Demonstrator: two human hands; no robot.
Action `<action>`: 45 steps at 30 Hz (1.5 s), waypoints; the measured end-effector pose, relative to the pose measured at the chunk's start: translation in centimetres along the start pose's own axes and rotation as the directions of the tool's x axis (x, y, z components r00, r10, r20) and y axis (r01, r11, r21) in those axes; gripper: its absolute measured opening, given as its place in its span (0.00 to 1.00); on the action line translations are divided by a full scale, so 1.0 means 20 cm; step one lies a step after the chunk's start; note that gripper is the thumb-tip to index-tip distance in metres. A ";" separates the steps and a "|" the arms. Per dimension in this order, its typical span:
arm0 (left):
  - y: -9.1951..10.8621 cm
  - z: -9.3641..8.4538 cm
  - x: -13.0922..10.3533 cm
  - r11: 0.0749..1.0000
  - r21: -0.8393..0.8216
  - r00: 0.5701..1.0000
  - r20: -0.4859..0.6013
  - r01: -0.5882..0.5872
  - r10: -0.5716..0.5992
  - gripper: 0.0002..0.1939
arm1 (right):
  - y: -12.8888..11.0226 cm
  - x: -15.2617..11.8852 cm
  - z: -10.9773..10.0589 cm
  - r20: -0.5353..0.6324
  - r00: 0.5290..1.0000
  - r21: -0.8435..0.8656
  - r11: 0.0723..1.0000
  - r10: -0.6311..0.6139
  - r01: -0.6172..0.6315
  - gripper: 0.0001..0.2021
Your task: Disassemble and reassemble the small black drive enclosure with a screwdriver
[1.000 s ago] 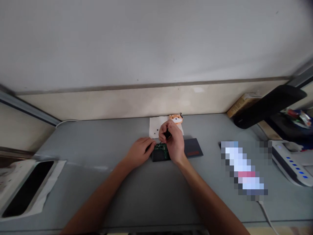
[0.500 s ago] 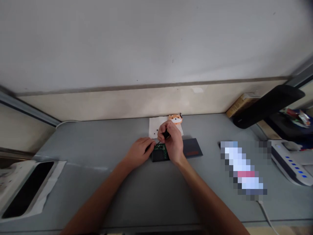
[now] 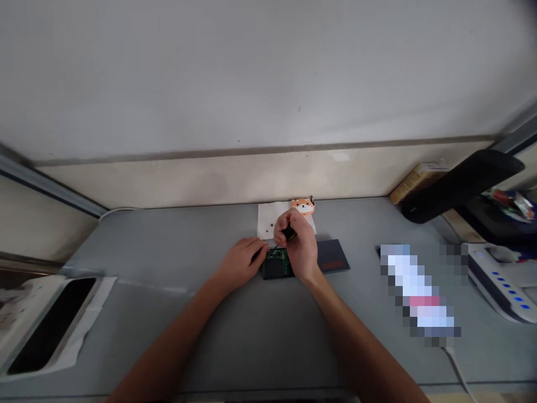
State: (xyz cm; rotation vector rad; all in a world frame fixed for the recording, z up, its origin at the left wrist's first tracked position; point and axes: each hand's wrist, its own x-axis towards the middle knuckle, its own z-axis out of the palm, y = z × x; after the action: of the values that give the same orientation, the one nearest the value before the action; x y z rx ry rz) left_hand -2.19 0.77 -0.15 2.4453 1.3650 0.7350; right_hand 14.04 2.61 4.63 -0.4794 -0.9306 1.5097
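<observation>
A dark, flat device with its green circuit board (image 3: 283,256) exposed lies on the grey desk. My left hand (image 3: 244,257) is closed on its left end, thumb and fingers at the edge. In my right hand (image 3: 302,246) is a screwdriver (image 3: 288,231) with a dark handle, its thin shaft slanting down to the upper left part of the board. The tip is too small to make out. Right of the device, partly behind my right wrist, lies a dark flat cover (image 3: 333,256). Behind my hands a white paper (image 3: 265,215) holds small dark bits.
An orange dog-faced item (image 3: 302,206) rests on the paper. To the right are a blurred-out phone (image 3: 419,294), a power strip (image 3: 499,280), a black cylinder (image 3: 461,184) and a box (image 3: 417,179). Another phone (image 3: 52,324) lies at the left. A wall (image 3: 268,173) bounds the desk's back.
The whole view has shifted slightly, so everything sits a little lower and to the right. My hands keep nearly the same places on the device and the screwdriver.
</observation>
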 end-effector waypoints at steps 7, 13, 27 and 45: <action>0.00 0.00 0.00 1.000 0.001 1.000 0.010 -0.009 0.009 0.20 | -0.01 -0.01 0.01 -0.022 1.000 -0.016 1.000 -0.004 0.004 0.17; 0.00 0.00 0.00 1.000 0.001 1.000 0.014 -0.009 0.009 0.20 | -0.01 0.00 0.00 -0.050 0.999 -0.039 0.999 -0.006 0.004 0.17; 0.00 0.00 0.00 1.000 0.012 1.000 0.025 0.000 0.000 0.19 | -0.01 0.01 0.00 -0.027 1.000 0.023 1.000 0.013 -0.013 0.16; 0.00 0.00 0.00 1.000 -0.014 1.000 0.023 0.021 -0.020 0.19 | -0.02 0.01 0.00 -0.036 0.999 -0.035 0.999 0.022 -0.024 0.17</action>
State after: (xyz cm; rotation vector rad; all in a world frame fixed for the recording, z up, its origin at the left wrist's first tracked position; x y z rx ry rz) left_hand -2.20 0.75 -0.21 2.4181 1.3699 0.7073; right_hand 14.29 2.74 4.93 -0.5431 -0.9283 1.5025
